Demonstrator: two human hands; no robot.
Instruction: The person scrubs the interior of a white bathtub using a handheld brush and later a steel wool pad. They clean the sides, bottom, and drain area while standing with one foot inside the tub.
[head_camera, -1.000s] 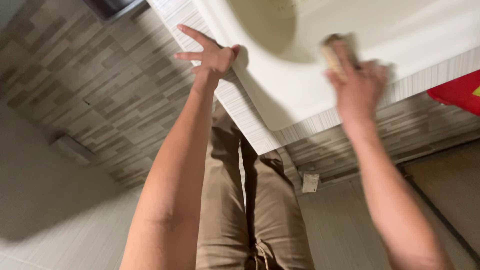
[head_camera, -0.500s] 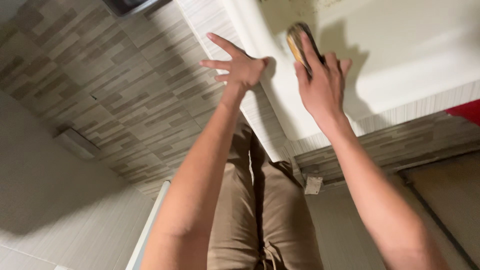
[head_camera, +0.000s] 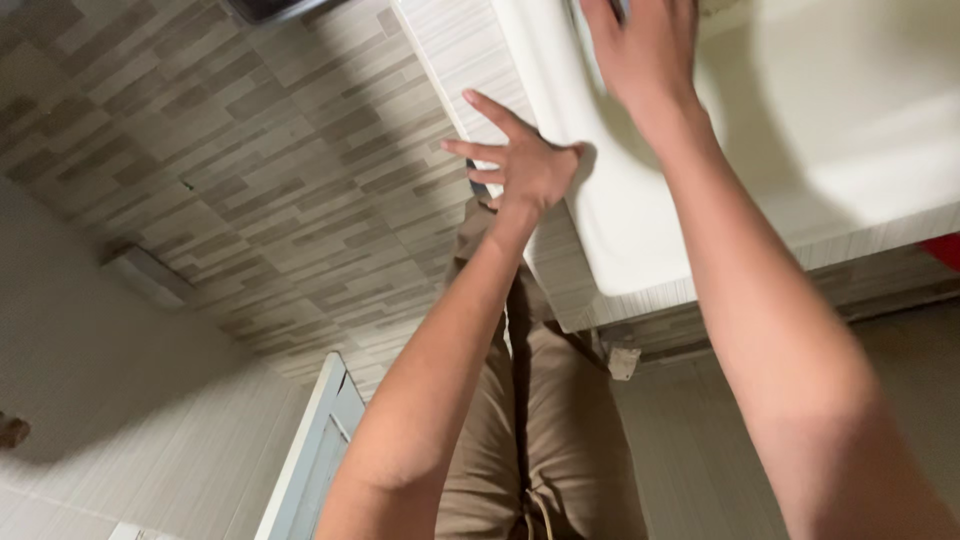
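Left hand fingers splayed; right hand reaching forward, arm extended.

The white ceramic basin is set into the pale striped worktop at the upper right, with the brown tiled floor spreading to its left. The left hand rests against the basin's left rim, fingers spread out over the worktop's edge, while the right hand reaches into the basin just behind and to the right of it. Below the worktop stand the person's tan trousers, and a pale blue-grey door panel lies to their left.
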